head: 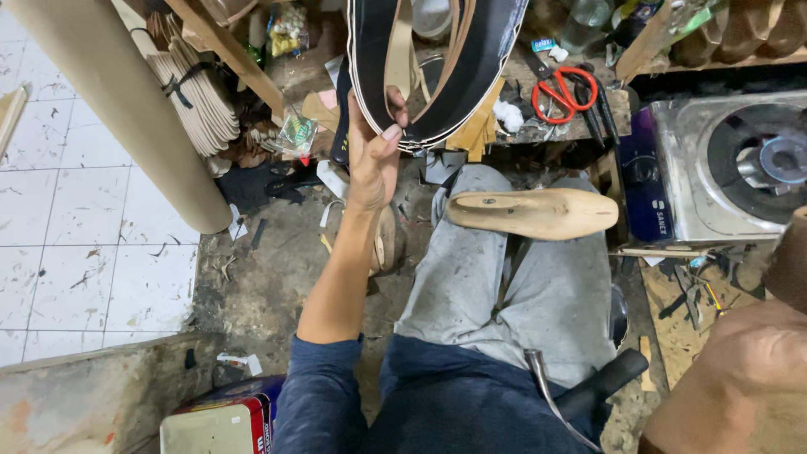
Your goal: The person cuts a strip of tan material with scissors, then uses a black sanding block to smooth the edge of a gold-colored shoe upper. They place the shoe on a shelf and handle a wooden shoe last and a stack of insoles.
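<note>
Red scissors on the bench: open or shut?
Shut. The scissors lie flat on the bench, both red handle loops side by side; blades mostly hidden.

Up at the top of the view hangs a stack of thin, flat black sheet pieces with pale edges (471, 76), cut in long curved outlines and fanned slightly so their white rims show as layered lines. Tan strips run down across the black face. The stack hangs upright, its lower curved edge pinched, above the cluttered wooden bench edge.
</note>
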